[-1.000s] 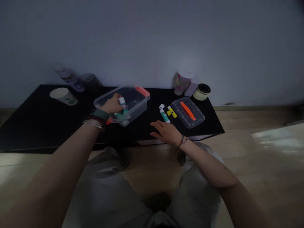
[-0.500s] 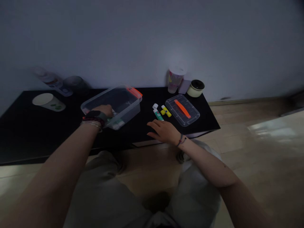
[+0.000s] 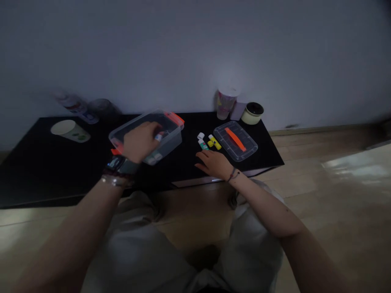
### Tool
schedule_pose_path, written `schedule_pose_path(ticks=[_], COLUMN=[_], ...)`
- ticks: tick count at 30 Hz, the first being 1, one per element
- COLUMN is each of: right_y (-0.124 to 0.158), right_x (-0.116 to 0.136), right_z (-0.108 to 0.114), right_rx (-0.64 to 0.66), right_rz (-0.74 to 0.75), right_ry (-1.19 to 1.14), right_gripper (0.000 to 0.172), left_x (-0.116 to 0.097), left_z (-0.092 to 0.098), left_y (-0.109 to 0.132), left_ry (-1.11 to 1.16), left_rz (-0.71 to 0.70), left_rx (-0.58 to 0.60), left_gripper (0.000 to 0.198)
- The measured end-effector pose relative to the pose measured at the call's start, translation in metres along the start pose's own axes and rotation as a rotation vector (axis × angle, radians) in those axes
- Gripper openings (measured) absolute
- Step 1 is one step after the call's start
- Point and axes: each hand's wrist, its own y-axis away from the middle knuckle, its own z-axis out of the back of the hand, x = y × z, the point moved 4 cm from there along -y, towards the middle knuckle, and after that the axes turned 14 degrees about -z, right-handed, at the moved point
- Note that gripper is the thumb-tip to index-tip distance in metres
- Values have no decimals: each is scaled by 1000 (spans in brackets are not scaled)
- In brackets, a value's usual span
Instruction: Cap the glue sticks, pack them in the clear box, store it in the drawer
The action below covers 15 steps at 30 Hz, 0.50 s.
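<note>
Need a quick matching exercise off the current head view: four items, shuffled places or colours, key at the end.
Column 1
1. Paper cup
2. Flat lid
3. Yellow stick
4. Left hand

Column 2
A. At the open clear box
B. Between the green-labelled stick and the item with an orange handle
C. On the black tabletop, left of the box
D. Clear, with an orange handle

Pairs: 1-C, 2-D, 3-B, 4-A
</note>
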Motion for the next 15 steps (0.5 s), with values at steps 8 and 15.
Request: schedule_pose_path(ticks=[8, 15], right_y=[-19, -41], right_x=[-14, -23], right_z=[-9, -28], right_rx=[86, 111], right_rz=[-306, -518], right_ry=[153, 213], right_gripper=[36, 36], left_x=[-50, -34], left_z=[-45, -92], left_y=[50, 54], left_ry=[285, 434], left_rz=[-69, -42], left_rx=[72, 246], left_gripper=[30, 27])
